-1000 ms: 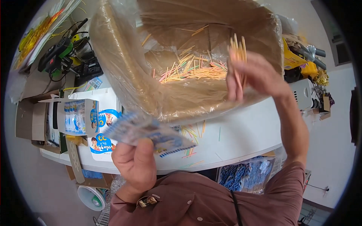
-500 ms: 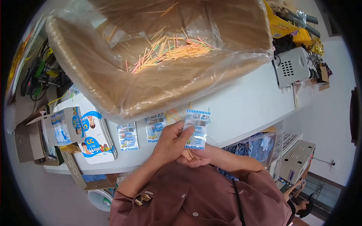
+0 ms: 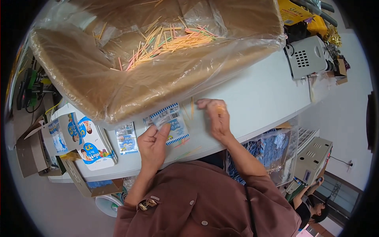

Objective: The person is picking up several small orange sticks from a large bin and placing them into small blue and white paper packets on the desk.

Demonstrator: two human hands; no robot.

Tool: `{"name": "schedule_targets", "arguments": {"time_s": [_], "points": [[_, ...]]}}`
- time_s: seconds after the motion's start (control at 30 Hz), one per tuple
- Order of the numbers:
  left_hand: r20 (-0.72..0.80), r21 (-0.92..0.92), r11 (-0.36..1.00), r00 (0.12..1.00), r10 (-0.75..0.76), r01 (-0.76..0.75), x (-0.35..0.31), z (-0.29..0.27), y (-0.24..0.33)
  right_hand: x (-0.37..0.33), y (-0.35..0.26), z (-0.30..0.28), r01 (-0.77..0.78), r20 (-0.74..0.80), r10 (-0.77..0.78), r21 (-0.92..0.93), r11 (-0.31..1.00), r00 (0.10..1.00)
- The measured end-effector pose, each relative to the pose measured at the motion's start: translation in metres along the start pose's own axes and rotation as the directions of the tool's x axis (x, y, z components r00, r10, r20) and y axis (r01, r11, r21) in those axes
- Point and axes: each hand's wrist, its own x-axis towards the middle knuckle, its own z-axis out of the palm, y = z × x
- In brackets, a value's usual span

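Between the thumb and fingers of my left hand [image 3: 153, 147] is a small blue-and-white packet [image 3: 173, 125], tilted above the table. My right hand [image 3: 218, 120] is curled and slightly blurred, to the right of the packet. A short bundle of thin orange-yellow sticks [image 3: 221, 108] shows at its fingers, partly hidden. Loose thin sticks [image 3: 192, 108] lie on the table between the hands, and pink and green ones [image 3: 181, 143] lie by its front edge. Another blue-and-white packet [image 3: 126, 139] lies flat to the left of my left hand.
A large plastic-lined cardboard box [image 3: 158, 91] holding a pile of coloured sticks [image 3: 169, 43] takes up the back of the white table [image 3: 256, 106]. Printed cartons [image 3: 94, 146] stand at left. A grey machine [image 3: 306, 59] is at far right. Another person [image 3: 310, 207] sits at lower right.
My hands have moved apart: the left has gone left with the packet, the right up and right over the table. Pink and green sticks now show by the front edge.
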Motion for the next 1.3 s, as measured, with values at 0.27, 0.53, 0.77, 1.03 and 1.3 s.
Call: {"name": "schedule_targets", "arguments": {"time_s": [0.27,0.53,0.77,1.03,1.3], "points": [[-0.045,-0.213,0.976,0.997,-0.060,0.049,0.000,-0.012,-0.016,-0.001,-0.002,0.003,0.026,0.115,0.003,-0.249,0.968,0.993],[0.026,-0.191,0.977,0.996,-0.090,0.094,0.003,-0.003,-0.019,-0.003,-0.002,0.001,-0.009,0.086,0.033,-0.265,0.964,0.996],[0.182,0.154,0.985,0.977,-0.108,0.080,0.002,-0.002,-0.029,0.016,-0.030,-0.015,-0.185,0.010,0.252,0.707,0.682,0.968],[0.341,0.241,0.964,0.920,-0.193,0.113,0.002,0.008,-0.019,0.015,-0.059,0.001,-0.174,0.108,0.144,0.773,0.610,0.984],[0.388,0.215,0.964,0.892,-0.232,0.157,-0.001,0.011,-0.013,0.006,-0.066,0.024,-0.242,0.146,0.197,0.702,0.670,0.969]]}}
